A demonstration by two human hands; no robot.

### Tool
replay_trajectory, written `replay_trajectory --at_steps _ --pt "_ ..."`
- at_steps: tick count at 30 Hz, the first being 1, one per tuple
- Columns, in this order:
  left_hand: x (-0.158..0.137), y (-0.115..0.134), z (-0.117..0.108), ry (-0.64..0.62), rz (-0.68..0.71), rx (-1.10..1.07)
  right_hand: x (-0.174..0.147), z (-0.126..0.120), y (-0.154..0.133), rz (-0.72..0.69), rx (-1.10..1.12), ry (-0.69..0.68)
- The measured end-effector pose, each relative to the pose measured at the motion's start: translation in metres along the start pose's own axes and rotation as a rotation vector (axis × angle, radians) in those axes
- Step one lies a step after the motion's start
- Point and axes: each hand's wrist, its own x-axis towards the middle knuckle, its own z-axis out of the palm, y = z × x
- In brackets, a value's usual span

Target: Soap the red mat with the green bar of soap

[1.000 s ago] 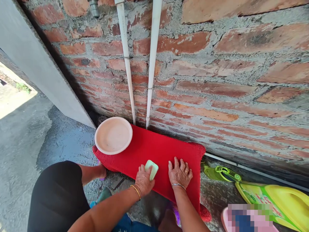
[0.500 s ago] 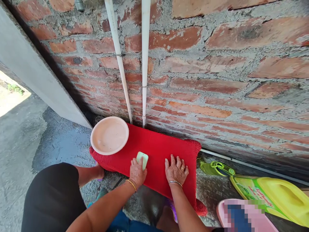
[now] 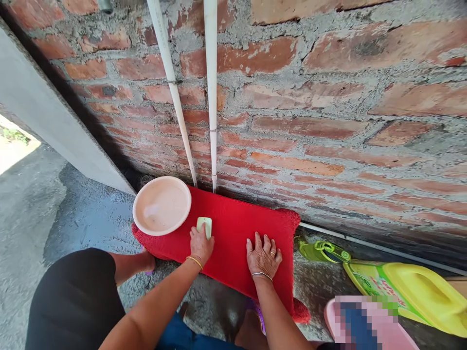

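Observation:
A red mat (image 3: 229, 218) lies spread out, its upper face smooth and its shaggy red pile curling up at the corners. My left hand (image 3: 202, 245) is closed around a pale green rounded block (image 3: 206, 224), pressed against the mat. Whether this block is a soap bar or a scrub brush I cannot tell, since its underside is hidden. To the right, my right hand (image 3: 263, 256) rests flat on the mat with fingers spread, holding nothing. A pale pink basin (image 3: 182, 217) stands on the mat's left end, seemingly with water in it.
Behind the mat rises a brick wall (image 3: 310, 126) with two white pipes (image 3: 211, 97). A grey slab (image 3: 65, 112) leans at the left. On the right lie a yellow detergent bottle (image 3: 423, 291), a green strap-like item (image 3: 321, 252) and a pink object (image 3: 332, 316), partly blurred out.
My left hand has slid the pale green block left and slightly away from me, closer to the basin. My right hand keeps its place on the mat. The view has shifted slightly.

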Motion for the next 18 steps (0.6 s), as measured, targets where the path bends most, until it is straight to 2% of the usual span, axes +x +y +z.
replay_trajectory --at_steps 4,6,8,11,13,15,18 --pt "-0.038 0.019 0.038 -0.237 0.376 0.018 0.000 0.002 0.002 -0.016 -0.014 0.023" --pt "-0.040 0.020 0.041 -0.299 0.483 -0.016 0.000 0.003 0.003 -0.021 -0.019 0.037" --pt "-0.026 0.016 0.027 -0.226 0.407 -0.050 -0.001 0.003 0.002 -0.021 -0.019 0.046" --pt "0.013 0.006 -0.006 -0.005 0.098 -0.066 -0.001 0.004 0.002 -0.016 -0.011 0.052" --pt "0.033 0.003 -0.021 0.071 -0.046 -0.058 -0.001 0.004 0.002 -0.014 -0.003 0.057" --pt "0.039 0.007 -0.021 0.097 -0.093 -0.046 -0.001 0.004 0.003 -0.015 0.008 0.061" --pt "0.020 0.024 0.005 0.031 0.025 -0.037 -0.001 0.006 0.005 -0.022 0.023 0.061"
